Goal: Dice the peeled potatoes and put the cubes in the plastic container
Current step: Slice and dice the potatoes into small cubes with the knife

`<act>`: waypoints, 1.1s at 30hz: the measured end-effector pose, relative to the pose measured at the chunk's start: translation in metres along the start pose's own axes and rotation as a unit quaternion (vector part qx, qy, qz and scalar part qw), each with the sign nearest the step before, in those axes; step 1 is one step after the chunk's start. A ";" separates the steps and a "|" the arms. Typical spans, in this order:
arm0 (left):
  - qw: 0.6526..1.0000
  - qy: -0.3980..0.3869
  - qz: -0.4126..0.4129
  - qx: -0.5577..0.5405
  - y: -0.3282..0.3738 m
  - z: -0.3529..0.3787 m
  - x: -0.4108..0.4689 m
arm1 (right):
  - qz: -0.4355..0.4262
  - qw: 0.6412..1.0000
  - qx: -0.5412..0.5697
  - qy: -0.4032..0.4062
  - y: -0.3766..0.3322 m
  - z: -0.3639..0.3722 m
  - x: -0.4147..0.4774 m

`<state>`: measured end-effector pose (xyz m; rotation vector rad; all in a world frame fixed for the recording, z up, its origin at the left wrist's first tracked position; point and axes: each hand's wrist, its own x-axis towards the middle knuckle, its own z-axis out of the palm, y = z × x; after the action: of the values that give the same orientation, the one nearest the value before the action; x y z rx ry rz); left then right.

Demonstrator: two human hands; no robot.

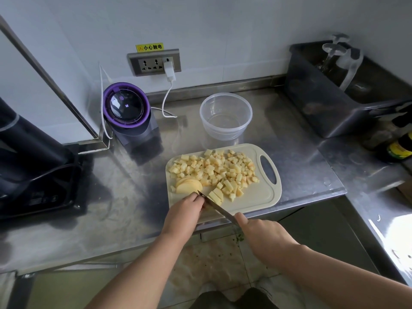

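Potato slices [188,186] | left hand [186,209] curled on them | right hand [260,230] grips knife [215,206], handle hidden

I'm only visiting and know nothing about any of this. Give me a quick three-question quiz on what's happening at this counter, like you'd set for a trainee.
1. True or false: the plastic container holds no potato cubes yet.
2. Which hand grips the knife? A. left B. right C. neither
3. Fill in: the diced cubes lie on the ____.

Key: 1 true. 2 B, the right hand. 3 cutting board.
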<state>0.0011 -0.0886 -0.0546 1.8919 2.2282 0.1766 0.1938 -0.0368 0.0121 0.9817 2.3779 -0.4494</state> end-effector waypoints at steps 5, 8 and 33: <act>0.999 0.009 -0.002 -0.030 0.000 0.002 0.001 | 0.019 0.999 0.023 0.010 0.007 0.000 -0.001; 0.999 0.013 -0.011 -0.045 0.001 0.004 0.003 | 0.031 0.999 0.028 0.028 0.008 0.007 -0.003; 0.990 0.105 -0.055 -0.072 -0.045 -0.021 0.024 | -0.086 0.994 -0.060 0.025 0.047 -0.021 0.016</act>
<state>-0.0506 -0.0711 -0.0464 1.7424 2.3733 0.5251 0.2119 0.0141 0.0149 0.7453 2.5132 -0.3442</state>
